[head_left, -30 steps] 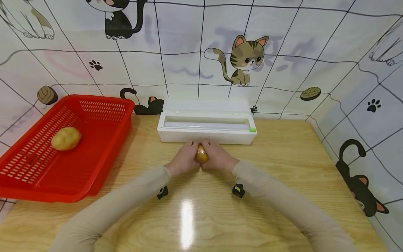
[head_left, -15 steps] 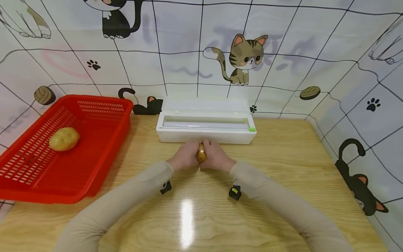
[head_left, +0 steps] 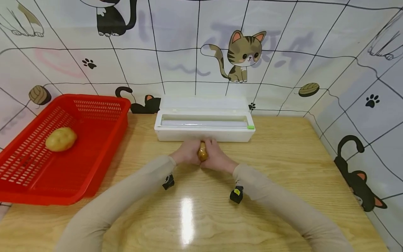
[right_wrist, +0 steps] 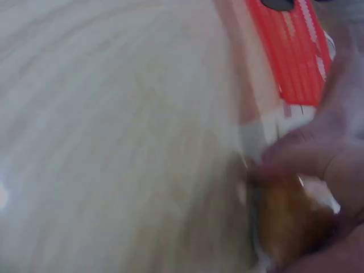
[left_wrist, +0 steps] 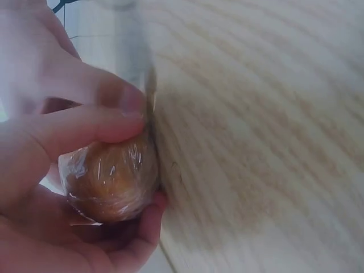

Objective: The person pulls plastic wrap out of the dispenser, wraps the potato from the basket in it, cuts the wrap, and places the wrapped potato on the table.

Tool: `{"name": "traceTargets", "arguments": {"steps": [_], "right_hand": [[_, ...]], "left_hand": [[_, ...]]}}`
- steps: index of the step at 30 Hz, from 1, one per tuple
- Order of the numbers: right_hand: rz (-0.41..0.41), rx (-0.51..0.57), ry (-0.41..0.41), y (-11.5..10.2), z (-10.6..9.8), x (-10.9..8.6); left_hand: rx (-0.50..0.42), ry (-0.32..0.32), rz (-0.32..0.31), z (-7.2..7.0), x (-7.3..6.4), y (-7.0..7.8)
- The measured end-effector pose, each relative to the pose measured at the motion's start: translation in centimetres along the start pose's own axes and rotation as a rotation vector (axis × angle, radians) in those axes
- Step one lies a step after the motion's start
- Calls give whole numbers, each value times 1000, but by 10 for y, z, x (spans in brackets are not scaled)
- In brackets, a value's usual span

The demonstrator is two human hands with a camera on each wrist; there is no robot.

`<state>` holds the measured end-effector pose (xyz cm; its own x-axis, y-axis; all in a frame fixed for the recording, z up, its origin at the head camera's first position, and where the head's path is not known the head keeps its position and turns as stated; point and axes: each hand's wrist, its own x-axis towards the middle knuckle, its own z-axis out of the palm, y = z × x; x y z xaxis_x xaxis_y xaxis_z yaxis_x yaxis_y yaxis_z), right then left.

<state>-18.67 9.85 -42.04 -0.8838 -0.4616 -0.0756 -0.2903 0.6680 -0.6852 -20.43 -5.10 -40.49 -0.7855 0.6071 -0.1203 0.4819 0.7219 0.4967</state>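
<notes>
Between both hands is a brown potato (head_left: 203, 152) wrapped in shiny cling film. My left hand (head_left: 189, 152) holds it from the left, and my right hand (head_left: 218, 157) grips its other side. Seen from the left wrist, the creased film lies tight round the potato (left_wrist: 111, 182), with thumbs above and fingers curled below it. The right wrist view is blurred; the potato (right_wrist: 290, 219) shows there under the thumb. Directly behind the hands stands a white cling film dispenser (head_left: 204, 135) with its lid up and a film roll (head_left: 204, 123) inside.
A red plastic basket (head_left: 104, 168) stands at the left of the wooden table (head_left: 277, 175), with one unwrapped potato (head_left: 61, 139) in it. A cat-print sheet (head_left: 176, 63) covers the wall behind and at the right.
Both hands keep hold of the wrapped potato, turning it slightly between them. The whole head view has shifted a little left and up.
</notes>
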Motion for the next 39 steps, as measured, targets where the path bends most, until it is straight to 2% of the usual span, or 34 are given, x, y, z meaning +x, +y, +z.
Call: {"name": "traceTargets", "arguments": {"steps": [4,9,10,13,16,17,21,23,25,29,32,36,39], "right_hand": [[-29,71,-77,7,-8,4],[-159,-12,-76,16,-7,6],[-174,-20,-71,17,-7,6],[-173,-8,-59,16,-6,6],[-156,12,-33,16,-3,6],[-152,16,-22,17,-2,6],[-128,41,10,19,2,5],[-122,48,19,20,3,4],[-127,41,29,20,3,5],[-150,13,48,18,1,5],[-134,-62,44,15,-1,5],[-74,-327,4,4,-8,1],[-92,-449,-15,-4,-15,-1]], "left_hand": [[22,-14,7,-4,1,-1],[-22,-48,-29,-4,3,-3],[-38,-33,-2,2,6,-11],[-47,-31,-9,4,7,-9],[-49,-23,-37,5,7,-6],[-43,-41,-75,0,5,3],[-89,-28,-103,2,2,6],[-144,-3,-81,3,0,3],[-253,14,-70,3,-4,-2],[-541,18,-96,0,-10,-11],[-651,17,-116,-2,-12,-14],[-631,-7,-94,-5,-14,-14],[-650,-29,-109,-6,-14,-15]]}}
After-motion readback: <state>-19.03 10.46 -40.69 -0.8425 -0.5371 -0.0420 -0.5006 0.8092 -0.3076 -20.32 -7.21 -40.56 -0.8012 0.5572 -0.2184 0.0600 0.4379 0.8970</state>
